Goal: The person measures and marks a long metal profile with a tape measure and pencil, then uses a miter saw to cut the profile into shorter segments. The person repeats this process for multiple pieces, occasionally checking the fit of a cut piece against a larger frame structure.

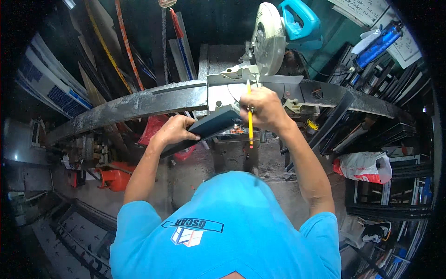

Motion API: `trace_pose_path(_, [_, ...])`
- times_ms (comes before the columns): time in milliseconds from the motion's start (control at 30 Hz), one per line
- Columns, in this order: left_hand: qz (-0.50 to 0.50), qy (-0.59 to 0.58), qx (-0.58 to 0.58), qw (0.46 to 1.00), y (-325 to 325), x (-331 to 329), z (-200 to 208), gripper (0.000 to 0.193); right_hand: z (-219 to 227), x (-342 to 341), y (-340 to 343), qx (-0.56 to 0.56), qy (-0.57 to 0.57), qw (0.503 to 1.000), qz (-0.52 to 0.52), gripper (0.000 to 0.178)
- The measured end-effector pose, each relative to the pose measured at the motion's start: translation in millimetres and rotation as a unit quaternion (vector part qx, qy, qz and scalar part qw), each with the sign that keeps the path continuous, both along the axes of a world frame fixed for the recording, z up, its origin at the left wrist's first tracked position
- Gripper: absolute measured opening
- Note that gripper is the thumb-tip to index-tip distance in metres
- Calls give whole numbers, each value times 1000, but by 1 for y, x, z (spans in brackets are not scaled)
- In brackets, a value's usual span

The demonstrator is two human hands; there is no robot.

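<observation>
My left hand (174,131) grips a long dark profile (214,122), thumb on its upper face. The bar slants from low left up to the front of the saw's bed. A yellow pencil (250,126) with a pinkish end is held in my closed right hand (264,109), its other end pointing away from me. That hand is at the profile's right end; whether it touches the bar I cannot tell. Just beyond stands a mitre saw (269,44) with a round blade guard and a teal handle, its head raised.
A long dark rail (139,104) runs left and right of the saw. Strips and bars lean against the back wall. At the right are a white and red plastic bag (363,167) and stacked dark profiles. An orange gas cylinder (116,177) lies at the left on the floor.
</observation>
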State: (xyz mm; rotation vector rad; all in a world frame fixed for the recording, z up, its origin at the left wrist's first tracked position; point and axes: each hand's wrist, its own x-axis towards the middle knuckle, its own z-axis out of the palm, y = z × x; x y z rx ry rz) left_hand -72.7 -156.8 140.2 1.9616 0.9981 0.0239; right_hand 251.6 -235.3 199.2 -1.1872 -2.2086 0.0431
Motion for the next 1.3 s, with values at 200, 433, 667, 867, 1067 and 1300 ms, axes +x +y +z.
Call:
trace_pose_path(200, [214,-215,156,940,47,-51,-3,25,11,23,-32,-253,16,965,-64,30])
trace_pose_path(433, [574,-413,13,707,126,-66,-58,30,41,55,-71,-326,92,934,-110,42])
trace_pose_path(667, [665,-375,-193,616,183,-13,-161,47,122,66,-55,-146,251,946,-146,32])
trace_pose_path(867, [608,-291,-201,711,190,-1,-183,49,153,88,6,59,246,955,-154,25])
trace_pose_path(1067, [240,-12,395,887,123,48,-109,45,196,138,109,30,67,936,-344,47])
trace_pose_path(1300, [-5,82,426,901,134,145,-103,56,182,206,217,-120,158,931,-305,36])
